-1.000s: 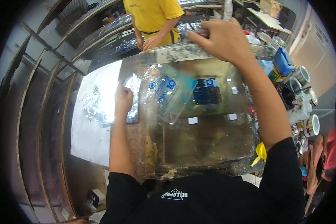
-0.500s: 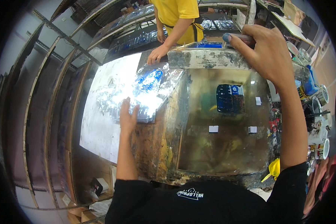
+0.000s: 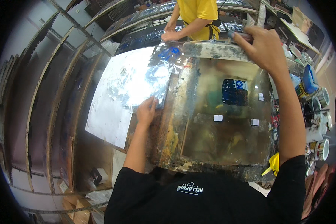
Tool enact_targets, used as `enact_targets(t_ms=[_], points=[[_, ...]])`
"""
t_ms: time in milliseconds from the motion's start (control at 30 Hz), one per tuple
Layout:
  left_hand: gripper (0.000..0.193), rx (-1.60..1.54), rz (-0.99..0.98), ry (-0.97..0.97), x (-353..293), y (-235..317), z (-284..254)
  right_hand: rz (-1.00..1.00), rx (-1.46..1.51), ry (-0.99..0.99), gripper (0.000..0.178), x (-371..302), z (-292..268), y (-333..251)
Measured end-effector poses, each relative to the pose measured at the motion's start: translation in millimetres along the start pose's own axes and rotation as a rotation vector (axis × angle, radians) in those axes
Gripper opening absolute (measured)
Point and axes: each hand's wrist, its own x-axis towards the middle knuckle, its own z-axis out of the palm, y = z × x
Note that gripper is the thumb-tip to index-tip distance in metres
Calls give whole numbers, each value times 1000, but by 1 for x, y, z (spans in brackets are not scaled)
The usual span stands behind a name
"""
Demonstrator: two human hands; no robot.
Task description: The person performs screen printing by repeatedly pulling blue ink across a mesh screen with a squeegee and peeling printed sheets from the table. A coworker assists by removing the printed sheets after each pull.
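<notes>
My left hand [image 3: 146,109] rests with its fingers stretched out at the near edge of a stack of shiny clear plastic sheets [image 3: 156,80]. At the far right corner of a screen-printing frame [image 3: 220,51], my right hand [image 3: 265,46] is closed around the brown handle of a squeegee [image 3: 245,37]; its thumb is stained blue. The squeegee's lower part is hidden. A dark blue patterned area [image 3: 234,92] shows in the frame's mesh. Across the table, a co-worker's hands [image 3: 171,35] hold up the far end of a clear sheet with a blue print [image 3: 169,53].
White paper [image 3: 108,112] covers the table's left part. Wooden racks [image 3: 54,112] stand on the left. Paint cans [image 3: 322,147] and a blue container [image 3: 310,80] crowd the right. A yellow cloth [image 3: 273,164] hangs by the frame's near right corner. Printed sheets lie on racks [image 3: 138,39] behind.
The co-worker's hands have lifted the blue-printed sheet's far end and drawn it away. My left hand's fingers have come closer together at the stack. My right hand keeps its hold. The view has shifted slightly.
</notes>
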Motion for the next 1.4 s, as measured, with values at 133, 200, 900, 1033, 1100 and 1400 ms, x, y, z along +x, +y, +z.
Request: enact_targets(t_ms=[133, 200, 900, 1033, 1100, 1400], points=[[28, 61, 102, 13, 23, 19, -21, -3, 2, -15, 64, 3, 2, 5], [27, 24, 341, 34, 22, 42, -16, -40, 14, 66, 65, 8, 5, 7], [96, -24, 830, -550, -54, 294, 155, 32, 132, -229, 69, 30, -19, 19], [99, -77, 805, -526, -61, 296, 151, 75, 66, -281, 74, 38, -30, 5], [100, -92, 802, -512, -67, 297, 149, 189, 8, -415, 76, 42, -35, -2], [80, -682, 76, -352, -2, 272, 49, 127, 137, -313, 74, 19, -24, 7]])
